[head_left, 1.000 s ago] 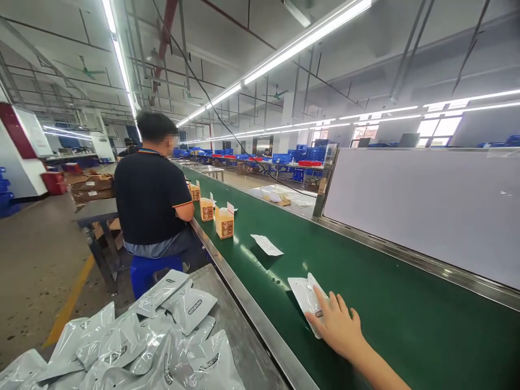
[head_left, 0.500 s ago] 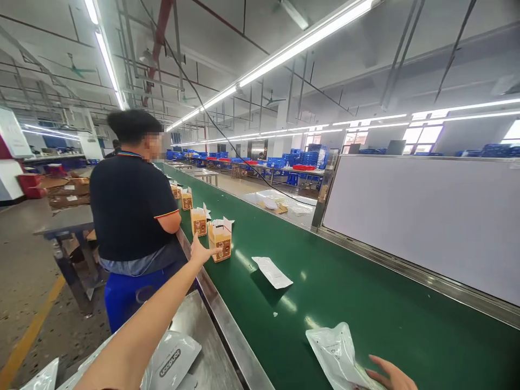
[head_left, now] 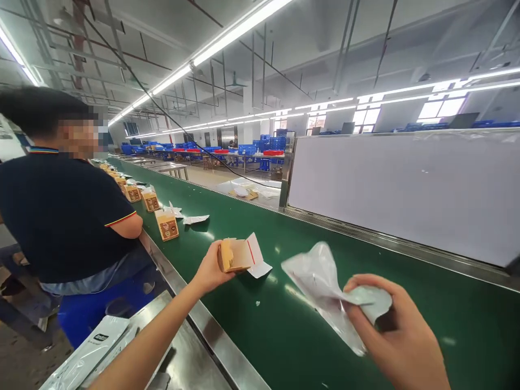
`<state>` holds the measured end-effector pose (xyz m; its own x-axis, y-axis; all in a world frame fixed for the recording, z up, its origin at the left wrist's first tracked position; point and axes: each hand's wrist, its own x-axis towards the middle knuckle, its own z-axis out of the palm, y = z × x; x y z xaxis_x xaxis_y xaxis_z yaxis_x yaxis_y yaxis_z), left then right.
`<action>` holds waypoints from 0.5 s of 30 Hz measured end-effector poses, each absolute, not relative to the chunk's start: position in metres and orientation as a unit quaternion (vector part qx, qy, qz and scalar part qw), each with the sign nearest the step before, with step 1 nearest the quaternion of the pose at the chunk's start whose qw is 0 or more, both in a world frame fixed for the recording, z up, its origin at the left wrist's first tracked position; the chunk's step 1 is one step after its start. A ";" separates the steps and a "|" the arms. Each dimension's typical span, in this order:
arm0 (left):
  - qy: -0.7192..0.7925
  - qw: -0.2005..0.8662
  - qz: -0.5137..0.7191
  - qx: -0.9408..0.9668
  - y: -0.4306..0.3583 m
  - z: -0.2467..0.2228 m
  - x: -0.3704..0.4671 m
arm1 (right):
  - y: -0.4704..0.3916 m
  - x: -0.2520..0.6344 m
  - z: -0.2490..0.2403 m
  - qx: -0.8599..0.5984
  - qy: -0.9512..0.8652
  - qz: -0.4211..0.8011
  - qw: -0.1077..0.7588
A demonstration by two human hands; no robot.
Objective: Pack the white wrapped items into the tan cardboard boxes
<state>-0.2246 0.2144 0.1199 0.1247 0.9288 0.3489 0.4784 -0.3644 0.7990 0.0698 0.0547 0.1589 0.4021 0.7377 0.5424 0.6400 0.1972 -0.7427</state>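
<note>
The left hand [head_left: 209,271] grips one tan carton [head_left: 238,254], flap open. The right hand [head_left: 400,336] pinches one crumpled translucent pouch [head_left: 325,287]. Three more cartons [head_left: 167,226] stand near on the belt [head_left: 325,325].

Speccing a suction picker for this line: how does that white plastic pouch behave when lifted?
Probably floppy: the white pouch crumples and folds where the right hand pinches it. Likely light, since its free end stands up unsupported. The glossy film may be slippery, and its wrinkled face could make a seal hard.
</note>
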 end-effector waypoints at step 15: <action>0.321 0.011 0.463 0.826 0.067 0.095 -0.100 | 0.016 0.063 0.139 -0.436 -0.809 -0.048 0.392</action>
